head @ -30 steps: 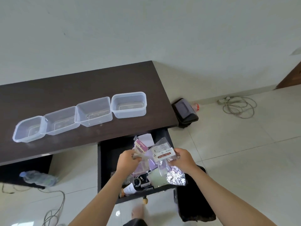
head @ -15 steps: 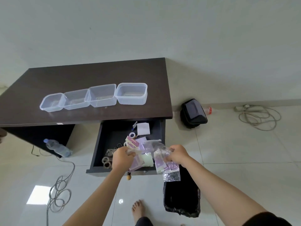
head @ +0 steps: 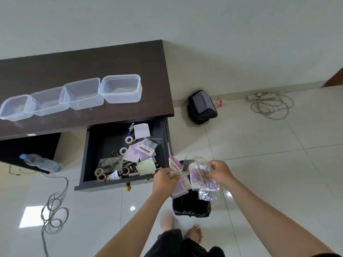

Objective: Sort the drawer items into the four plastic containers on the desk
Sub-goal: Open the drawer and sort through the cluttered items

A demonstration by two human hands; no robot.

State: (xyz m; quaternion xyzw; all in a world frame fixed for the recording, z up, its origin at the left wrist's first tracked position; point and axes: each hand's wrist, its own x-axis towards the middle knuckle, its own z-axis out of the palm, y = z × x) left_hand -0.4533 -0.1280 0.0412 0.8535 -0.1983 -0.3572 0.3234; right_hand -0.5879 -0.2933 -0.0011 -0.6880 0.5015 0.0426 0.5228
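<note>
Several clear plastic containers [head: 121,89] stand in a row on the dark desk [head: 111,58], all holding nothing. Below, the open drawer [head: 96,147] holds tape rolls [head: 101,176], sticky note packs [head: 145,148], a white pad [head: 141,130] and small clutter. To the right of the drawer, above a black-lined bin [head: 191,208], my left hand [head: 164,182] grips purple sticky note packs [head: 181,187]. My right hand [head: 218,172] pinches a clear plastic bag [head: 201,178] with purple notes and glittery sheets inside.
A black bag [head: 202,106] lies on the floor by the wall next to a small bottle [head: 218,102]. A power strip with coiled cable [head: 269,104] lies at right. A water bottle [head: 40,163] and a cable [head: 53,212] lie at left. My bare feet [head: 194,233] are below.
Both hands moved with the sticky note packs and plastic bag from over the drawer to the right, above the bin. The view shifted, showing more of the drawer's contents.
</note>
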